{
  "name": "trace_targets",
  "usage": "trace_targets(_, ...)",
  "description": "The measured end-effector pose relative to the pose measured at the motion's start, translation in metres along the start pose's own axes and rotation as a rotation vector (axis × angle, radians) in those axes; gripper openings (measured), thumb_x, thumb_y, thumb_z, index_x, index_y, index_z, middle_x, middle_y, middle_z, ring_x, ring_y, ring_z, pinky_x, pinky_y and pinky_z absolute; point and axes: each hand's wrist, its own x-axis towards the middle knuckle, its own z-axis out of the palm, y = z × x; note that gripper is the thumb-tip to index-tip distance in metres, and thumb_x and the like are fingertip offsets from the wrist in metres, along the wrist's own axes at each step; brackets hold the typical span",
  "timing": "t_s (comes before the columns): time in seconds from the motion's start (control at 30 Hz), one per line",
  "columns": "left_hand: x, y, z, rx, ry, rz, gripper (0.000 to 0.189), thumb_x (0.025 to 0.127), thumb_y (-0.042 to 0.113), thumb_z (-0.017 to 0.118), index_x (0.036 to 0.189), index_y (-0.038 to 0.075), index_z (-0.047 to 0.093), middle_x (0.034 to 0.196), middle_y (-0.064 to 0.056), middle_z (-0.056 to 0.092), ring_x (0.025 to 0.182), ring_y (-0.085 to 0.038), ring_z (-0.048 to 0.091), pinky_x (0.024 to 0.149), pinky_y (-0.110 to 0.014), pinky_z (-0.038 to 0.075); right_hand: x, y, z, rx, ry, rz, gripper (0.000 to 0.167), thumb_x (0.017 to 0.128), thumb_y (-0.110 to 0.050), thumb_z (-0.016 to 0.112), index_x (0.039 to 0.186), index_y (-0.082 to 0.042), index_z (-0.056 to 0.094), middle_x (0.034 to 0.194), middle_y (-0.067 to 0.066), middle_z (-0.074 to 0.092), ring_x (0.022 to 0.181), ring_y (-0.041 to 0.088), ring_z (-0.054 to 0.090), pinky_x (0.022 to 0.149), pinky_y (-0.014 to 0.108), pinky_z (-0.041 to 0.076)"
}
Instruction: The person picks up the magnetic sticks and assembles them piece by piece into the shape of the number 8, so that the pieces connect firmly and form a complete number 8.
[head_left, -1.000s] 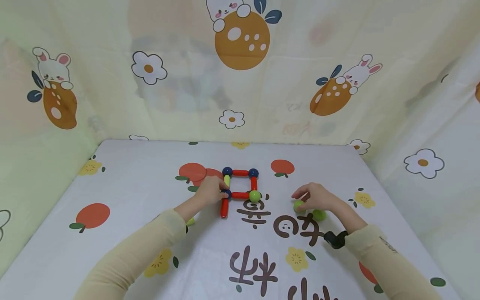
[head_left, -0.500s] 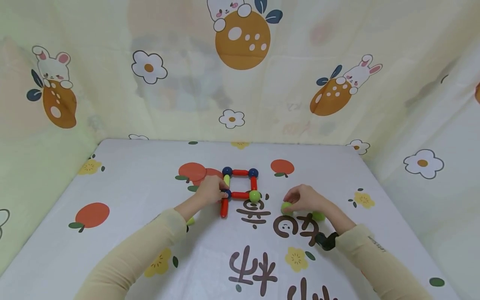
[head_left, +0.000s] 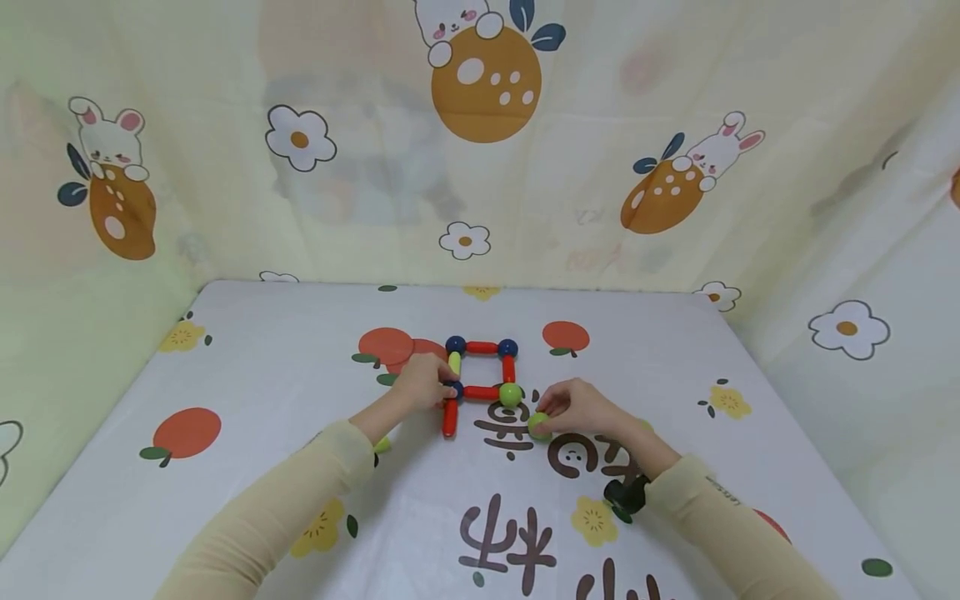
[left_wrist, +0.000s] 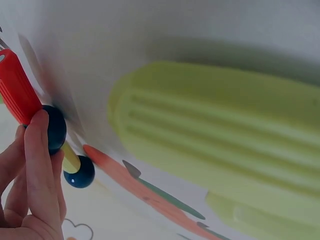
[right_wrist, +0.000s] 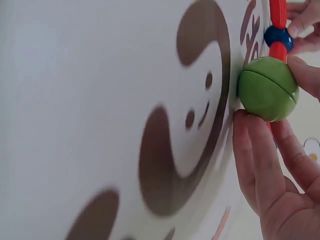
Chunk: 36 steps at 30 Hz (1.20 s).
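Note:
In the head view my left hand [head_left: 422, 383] grips the near-left blue ball [head_left: 457, 389] of a flat square of magnetic sticks and balls. A loose-ended red stick [head_left: 449, 418] points from that ball toward me. Blue balls form the two far corners; a green ball [head_left: 511, 395] forms the near-right one. My right hand [head_left: 583, 410] holds another green ball [head_left: 537, 426] between thumb and fingers, just right of the square. The right wrist view shows this green ball [right_wrist: 268, 89] low over the cloth. In the left wrist view, fingertips press the blue ball [left_wrist: 56, 129] beside the red stick [left_wrist: 18, 87].
A yellow-green stick [head_left: 382, 445] lies under my left forearm and looms large in the left wrist view. Another green ball [head_left: 645, 425] is mostly hidden behind my right wrist. The printed cloth [head_left: 300, 333] covers the table, with fabric hanging behind and at both sides.
My right hand has carried its green ball leftward, close to the square's near-right corner. The left hand has stayed at the blue ball.

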Motion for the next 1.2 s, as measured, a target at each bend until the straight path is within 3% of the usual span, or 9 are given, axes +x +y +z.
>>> trace_targets(0.23,0.0,0.0,-0.001,-0.01,-0.011,0.006,0.028,0.078,0.008,0.071,0.106,0.006,0.069,0.087,-0.007,0.061,0.056,-0.015,0.056,0.053,-0.02,0.044,0.006,-0.012,0.016,0.072,-0.085,-0.025,0.027,0.073,-0.019,0.077,0.092,-0.003,0.065,0.083,0.002,0.063,0.076,0.016,0.058,0.068,0.027,0.049)
trace_targets(0.6,0.001,-0.001,-0.001,-0.009,-0.017,0.016,0.028,0.079,0.009,0.071,0.107,0.006,0.069,0.086,-0.007,0.061,0.057,-0.016,0.057,0.052,-0.019,0.044,0.017,-0.034,0.045,0.1,-0.112,-0.066,0.026,0.072,-0.018,0.078,0.089,-0.004,0.065,0.079,0.001,0.061,0.074,0.014,0.058,0.067,0.026,0.05)
trace_targets(0.87,0.0,0.0,-0.002,0.022,-0.011,0.039,0.027,0.079,0.01,0.071,0.105,0.005,0.069,0.083,-0.006,0.062,0.054,-0.014,0.055,0.05,-0.019,0.042,0.022,-0.048,0.064,0.136,-0.106,-0.113,0.024,0.071,-0.017,0.079,0.085,-0.003,0.064,0.077,0.001,0.063,0.071,0.014,0.059,0.066,0.025,0.05)
trace_targets(1.2,0.001,-0.002,-0.001,0.038,0.003,0.052,0.025,0.079,0.01,0.071,0.103,0.005,0.07,0.081,-0.005,0.062,0.054,-0.014,0.054,0.05,-0.018,0.041,0.021,-0.062,0.078,0.155,-0.061,-0.092,0.025,0.069,-0.018,0.08,0.083,-0.005,0.064,0.074,-0.001,0.063,0.069,0.012,0.06,0.064,0.024,0.05)
